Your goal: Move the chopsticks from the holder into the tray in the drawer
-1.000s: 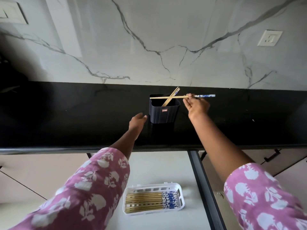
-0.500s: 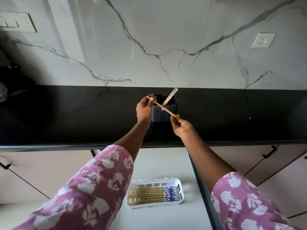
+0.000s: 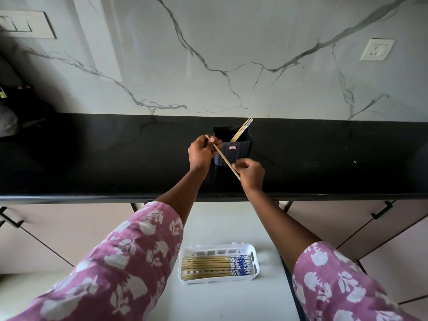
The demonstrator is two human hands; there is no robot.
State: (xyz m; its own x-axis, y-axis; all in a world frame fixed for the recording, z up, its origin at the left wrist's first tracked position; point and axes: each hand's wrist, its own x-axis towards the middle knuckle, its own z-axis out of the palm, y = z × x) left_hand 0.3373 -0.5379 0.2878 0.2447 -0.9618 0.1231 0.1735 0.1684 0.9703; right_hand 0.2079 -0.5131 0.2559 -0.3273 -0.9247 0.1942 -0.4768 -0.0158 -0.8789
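Both hands hold one chopstick (image 3: 223, 156) slantwise just in front of the dark holder (image 3: 240, 156) on the black worktop (image 3: 115, 158). The left hand (image 3: 201, 152) has its fingers curled round the far end, and the right hand (image 3: 252, 174) pinches the near end. Two more chopsticks (image 3: 243, 129) lean in the holder. Nearer, a row of chopsticks (image 3: 208, 266) lies in the white tray (image 3: 217, 281) in the open drawer (image 3: 231, 223).

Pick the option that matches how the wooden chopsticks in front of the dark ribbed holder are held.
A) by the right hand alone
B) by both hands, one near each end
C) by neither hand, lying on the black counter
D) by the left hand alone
B: the left hand pinches the upper end of the light wooden chopsticks and the right hand pinches the lower end, in front of the dark ribbed plastic holder.
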